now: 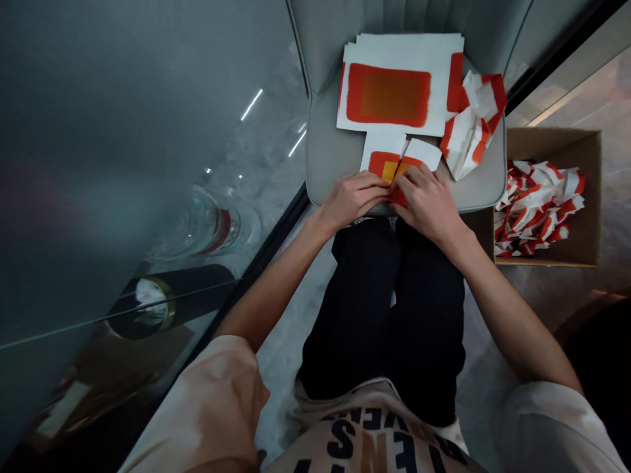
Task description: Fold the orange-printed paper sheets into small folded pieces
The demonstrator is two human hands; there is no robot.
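At the front edge of a grey chair seat (328, 144), both my hands grip a white sheet of paper (384, 142) printed with a red and yellow block. A split runs down the sheet from its far edge to between my hands. My left hand (355, 195) is closed on the left part, fingers pressed together. My right hand (424, 197) pinches the right part near the split. Just beyond lies a stack of similar printed sheets (389, 95). Crumpled, folded paper pieces (473, 125) rest to the right of the stack, on the seat's edge.
A cardboard box (549, 263) holding torn red and white paper scraps (542, 203) stands on the floor right of the chair. On the left rises a dark glass panel (123, 98), with a dark cylindrical bin (167, 299) and a clear round bottle (211, 223) showing in it.
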